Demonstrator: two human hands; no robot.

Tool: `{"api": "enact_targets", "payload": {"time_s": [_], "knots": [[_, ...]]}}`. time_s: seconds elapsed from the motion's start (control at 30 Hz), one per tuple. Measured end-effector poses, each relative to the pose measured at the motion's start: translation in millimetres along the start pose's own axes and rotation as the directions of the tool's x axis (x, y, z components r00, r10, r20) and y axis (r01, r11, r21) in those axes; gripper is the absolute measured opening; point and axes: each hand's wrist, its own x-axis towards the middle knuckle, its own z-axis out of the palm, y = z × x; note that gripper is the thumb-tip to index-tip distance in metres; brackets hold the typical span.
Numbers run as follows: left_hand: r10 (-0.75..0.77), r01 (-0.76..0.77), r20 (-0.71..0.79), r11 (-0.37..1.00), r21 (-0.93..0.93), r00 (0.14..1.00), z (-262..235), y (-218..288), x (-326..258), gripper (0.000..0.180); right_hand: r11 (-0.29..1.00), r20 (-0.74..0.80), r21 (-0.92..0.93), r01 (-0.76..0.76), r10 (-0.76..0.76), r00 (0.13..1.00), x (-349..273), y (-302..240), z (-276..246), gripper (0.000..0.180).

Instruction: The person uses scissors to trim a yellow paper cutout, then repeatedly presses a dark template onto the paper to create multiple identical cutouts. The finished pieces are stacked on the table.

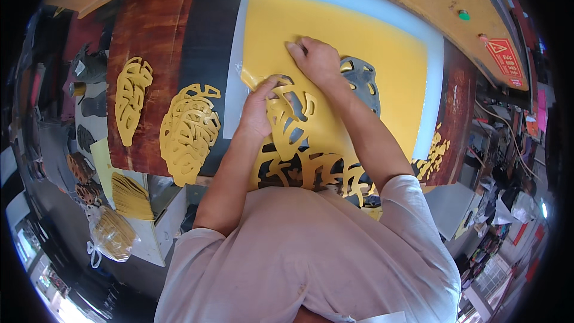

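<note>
On the yellow sheet (335,36), near its lower left corner, my left hand (258,110) pinches a leaf-shaped cut-out (290,121) between thumb and fingers, lifting it where it is still partly joined to the sheet. My right hand (317,60) lies just above it, fingers spread flat and pressing the sheet down, gripping nothing. To the right of that hand the sheet shows a dark leaf-shaped hole (362,81), and along its near edge a row of further cut shapes.

I judge the thin ribs of the cut-out could tear if I pull too fast or at a steep angle, because they look narrow and still catch on the sheet. If my flat hand slips, the whole sheet could lift and crease.

Under the sheet lies a pale blue board (433,66), resting on a dark reddish wooden tabletop (134,24). Left of the sheet two finished yellow leaves (188,131) lie on the tabletop. Further left, below the tabletop's edge, a stack of yellow pieces (128,197) and a clear bag of more (110,233) sit in a cluttered workshop.
</note>
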Motion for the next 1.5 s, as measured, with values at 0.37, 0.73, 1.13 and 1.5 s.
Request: {"api": "enact_targets", "payload": {"time_s": [0.37, 0.73, 1.13, 1.5], "knots": [[-0.192, 0.246, 0.464, 0.968, -0.058, 0.865, -32, 19, -1, 0.033, 0.996, -0.082, -0.069, -0.062, 0.056, 0.995, -7, -15, 11, 0.046], [0.029, -0.018, -0.084, 0.991, 0.130, 0.996, -38, 11, -66, 0.029, 0.990, -0.101, -0.097, -0.099, 0.089, 0.991, -6, -15, 16, 0.045], [0.106, -0.107, 0.048, 0.664, 0.741, 0.993, -22, -3, -60, 0.031, 0.845, 0.453, 0.518, -0.135, -0.137, 0.881, -67, -76, -27, 0.058], [0.199, -0.165, 0.008, 0.788, 0.593, 0.980, -13, -6, -78, 0.027, 0.797, 0.494, 0.548, -0.254, -0.063, 0.867, -66, -48, -4, 0.030]]}}
